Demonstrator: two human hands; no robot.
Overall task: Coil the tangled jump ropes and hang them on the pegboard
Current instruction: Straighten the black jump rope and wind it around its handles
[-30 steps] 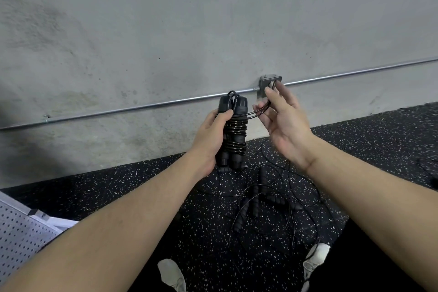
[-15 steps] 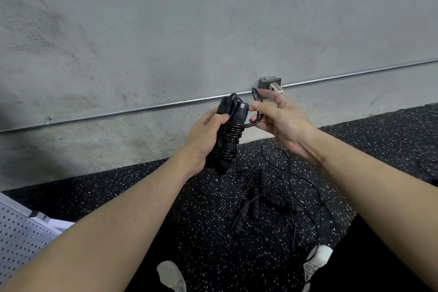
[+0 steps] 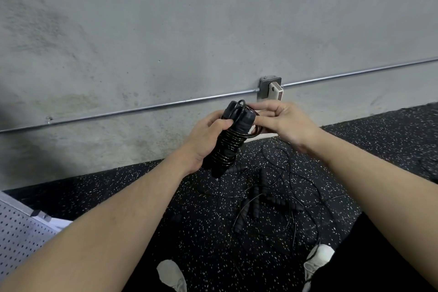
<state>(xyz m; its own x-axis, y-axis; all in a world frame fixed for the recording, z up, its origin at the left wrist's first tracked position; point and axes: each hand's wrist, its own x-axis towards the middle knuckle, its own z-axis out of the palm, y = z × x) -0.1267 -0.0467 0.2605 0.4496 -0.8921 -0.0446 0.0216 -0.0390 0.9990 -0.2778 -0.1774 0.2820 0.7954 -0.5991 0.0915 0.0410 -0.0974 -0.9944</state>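
Up by the wall, left hand (image 3: 203, 140) grips the black cable-wrapped jump rope bundle (image 3: 231, 140), tilted up-right toward right hand (image 3: 282, 121), whose fingers pinch its loose loop.

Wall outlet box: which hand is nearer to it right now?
Right. The right hand sits just below the outlet box, pinching the cord at the top of the jump rope. The left hand grips the handles, lower and further left.
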